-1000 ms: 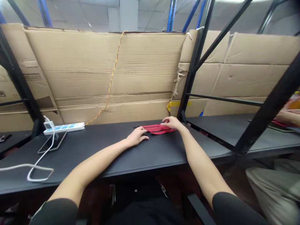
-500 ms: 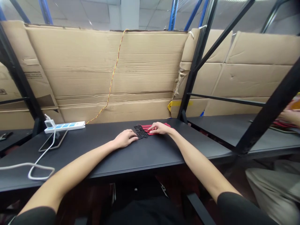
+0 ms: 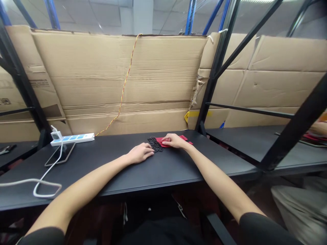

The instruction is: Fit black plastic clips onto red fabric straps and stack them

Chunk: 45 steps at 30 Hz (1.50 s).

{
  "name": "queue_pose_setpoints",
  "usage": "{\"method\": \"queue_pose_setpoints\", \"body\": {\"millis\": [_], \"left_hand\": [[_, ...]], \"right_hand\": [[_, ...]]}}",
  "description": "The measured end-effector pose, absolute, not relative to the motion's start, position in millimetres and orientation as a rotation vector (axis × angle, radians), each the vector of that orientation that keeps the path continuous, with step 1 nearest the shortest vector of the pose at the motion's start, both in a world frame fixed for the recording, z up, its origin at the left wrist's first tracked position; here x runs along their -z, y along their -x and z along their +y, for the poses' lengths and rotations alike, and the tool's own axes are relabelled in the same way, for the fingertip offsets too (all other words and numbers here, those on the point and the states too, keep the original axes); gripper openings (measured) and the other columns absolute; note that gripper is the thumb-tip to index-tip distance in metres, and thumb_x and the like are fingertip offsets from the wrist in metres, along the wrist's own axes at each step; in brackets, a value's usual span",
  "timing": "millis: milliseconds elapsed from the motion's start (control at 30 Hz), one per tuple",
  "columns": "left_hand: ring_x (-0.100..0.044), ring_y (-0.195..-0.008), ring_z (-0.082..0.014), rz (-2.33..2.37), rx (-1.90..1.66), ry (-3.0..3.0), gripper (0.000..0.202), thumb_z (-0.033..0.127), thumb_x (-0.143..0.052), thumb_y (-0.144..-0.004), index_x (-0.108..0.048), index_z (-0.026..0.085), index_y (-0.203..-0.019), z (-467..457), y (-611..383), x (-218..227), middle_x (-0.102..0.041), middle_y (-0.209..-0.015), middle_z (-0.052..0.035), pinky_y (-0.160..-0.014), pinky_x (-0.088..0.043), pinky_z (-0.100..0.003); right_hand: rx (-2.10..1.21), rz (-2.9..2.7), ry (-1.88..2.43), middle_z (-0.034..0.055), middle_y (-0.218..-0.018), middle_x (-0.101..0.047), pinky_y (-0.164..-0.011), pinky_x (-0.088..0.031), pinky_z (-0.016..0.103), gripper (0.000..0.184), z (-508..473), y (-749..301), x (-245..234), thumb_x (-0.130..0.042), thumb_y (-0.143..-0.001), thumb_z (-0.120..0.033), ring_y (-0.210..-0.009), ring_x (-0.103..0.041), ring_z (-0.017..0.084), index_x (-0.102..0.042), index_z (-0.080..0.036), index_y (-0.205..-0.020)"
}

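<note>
Several flat red straps [image 3: 183, 137] lie side by side on the black table, stretching to the right from a cluster of black buckles [image 3: 156, 145]. My right hand [image 3: 173, 140] is over the straps, thumb and fingers pinched together on one red strap; the hand hides part of them. At the left edge of the buckles rests my left hand [image 3: 140, 153], its fingers lightly bent and lying on the nearest buckles without a visible grip.
A white power strip [image 3: 73, 139] with a charger and white cable [image 3: 48, 183] sits at the back left, beside a tablet-like device [image 3: 60, 154]. Cardboard [image 3: 122, 75] lines the back. A black metal post [image 3: 208, 92] stands behind the right side. Another person's hand [image 3: 319, 128] shows far right.
The whole view has shifted slightly. My left hand has come a little closer over the buckles, and the right-hand ends of the red straps look more spread apart.
</note>
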<state>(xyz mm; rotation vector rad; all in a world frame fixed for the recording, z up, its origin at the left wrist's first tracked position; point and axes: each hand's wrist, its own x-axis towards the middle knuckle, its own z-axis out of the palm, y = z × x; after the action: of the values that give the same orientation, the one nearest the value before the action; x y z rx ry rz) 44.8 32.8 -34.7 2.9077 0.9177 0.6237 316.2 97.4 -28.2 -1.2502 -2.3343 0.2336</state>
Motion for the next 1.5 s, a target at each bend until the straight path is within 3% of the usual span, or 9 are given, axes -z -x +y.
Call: {"method": "queue_pose_setpoints", "body": {"millis": [267, 633, 767, 867, 967, 1100, 1200, 1367, 1500], "left_hand": [[-0.055, -0.104, -0.0207, 0.955, -0.570, -2.927, 0.039, 0.044, -0.037, -0.095, -0.064, 0.025, -0.116, 32, -47, 34, -0.058, -0.116, -0.0065, -0.087, -0.045, -0.031], [-0.058, -0.095, -0.0184, 1.158, -0.831, -2.994, 0.034, 0.042, -0.041, -0.094, -0.067, 0.024, -0.105, 29, -48, 32, -0.062, -0.106, -0.0056, -0.080, -0.047, -0.029], [-0.058, -0.092, -0.0178, 1.255, -1.054, -2.861, 0.032, 0.041, -0.043, -0.093, -0.069, 0.022, -0.099, 30, -48, 21, -0.065, -0.099, -0.0057, -0.078, -0.047, -0.028], [-0.059, -0.087, -0.0166, 1.254, -1.200, -2.754, 0.032, 0.039, -0.044, -0.093, -0.070, 0.020, -0.094, 26, -45, 11, -0.066, -0.094, -0.0054, -0.076, -0.046, -0.027], [-0.059, -0.078, -0.0149, 1.118, -1.061, -2.795, 0.033, 0.040, -0.045, -0.092, -0.071, 0.020, -0.091, 19, -42, 7, -0.066, -0.089, -0.0047, -0.070, -0.044, -0.025], [-0.058, -0.074, -0.0163, 1.029, -0.663, -2.866, 0.033, 0.048, -0.054, -0.084, -0.071, 0.020, -0.086, 13, -40, 9, -0.063, -0.081, -0.0044, -0.066, -0.043, -0.024], [-0.059, -0.077, -0.0184, 1.084, -0.527, -2.843, 0.027, 0.043, -0.057, -0.082, -0.069, 0.019, -0.088, 16, -38, 12, -0.062, -0.084, -0.0055, -0.068, -0.043, -0.025], [-0.059, -0.086, -0.0226, 1.326, -0.490, -2.731, 0.034, 0.039, -0.067, -0.073, -0.064, 0.016, -0.098, 29, -28, 11, -0.062, -0.094, -0.0096, -0.073, -0.044, -0.028], [-0.061, -0.080, -0.0227, 1.441, -0.352, -2.569, 0.032, 0.043, -0.070, -0.067, -0.064, 0.016, -0.083, 39, -18, 9, -0.066, -0.086, -0.0080, -0.066, -0.043, -0.027]], "right_hand": [[-0.185, -2.296, 1.351, 0.0064, -0.083, -0.070, -0.067, -0.043, 0.027, 0.033, 93, -322, 21, -0.060, -0.077, -0.045, -0.072, -0.059, 0.019, -0.074, -0.017, -0.089], [-0.888, -2.462, 1.519, 0.0027, -0.062, -0.062, -0.054, -0.039, 0.023, 0.040, 86, -361, 5, -0.077, -0.052, -0.047, -0.056, -0.050, 0.012, -0.068, -0.012, -0.069], [-1.051, -2.521, 1.341, 0.0023, -0.062, -0.062, -0.056, -0.041, 0.024, 0.040, 67, -329, 0, -0.080, -0.051, -0.045, -0.058, -0.053, 0.013, -0.068, -0.012, -0.070], [-1.154, -2.406, 1.037, 0.0030, -0.069, -0.065, -0.057, -0.044, 0.025, 0.045, 51, -290, -5, -0.076, -0.060, -0.048, -0.061, -0.057, 0.014, -0.068, -0.014, -0.087], [-1.043, -2.169, 0.876, 0.0049, -0.076, -0.066, -0.060, -0.045, 0.026, 0.047, 45, -272, -8, -0.068, -0.068, -0.051, -0.065, -0.059, 0.014, -0.066, -0.014, -0.096], [-0.756, -2.203, 1.022, 0.0048, -0.071, -0.065, -0.057, -0.041, 0.026, 0.043, 55, -283, -3, -0.064, -0.071, -0.053, -0.062, -0.054, 0.014, -0.068, -0.012, -0.084], [-0.592, -2.385, 1.184, 0.0036, -0.068, -0.064, -0.056, -0.037, 0.026, 0.041, 64, -292, 7, -0.068, -0.067, -0.052, -0.061, -0.053, 0.014, -0.070, -0.013, -0.079], [-0.673, -2.427, 1.323, 0.0025, -0.072, -0.063, -0.057, -0.038, 0.026, 0.044, 69, -292, 17, -0.075, -0.059, -0.049, -0.063, -0.055, 0.015, -0.068, -0.015, -0.086], [-0.783, -2.356, 1.262, 0.0011, -0.074, -0.060, -0.060, -0.041, 0.025, 0.043, 70, -290, 18, -0.080, -0.052, -0.038, -0.067, -0.055, 0.015, -0.064, -0.016, -0.086]]}}
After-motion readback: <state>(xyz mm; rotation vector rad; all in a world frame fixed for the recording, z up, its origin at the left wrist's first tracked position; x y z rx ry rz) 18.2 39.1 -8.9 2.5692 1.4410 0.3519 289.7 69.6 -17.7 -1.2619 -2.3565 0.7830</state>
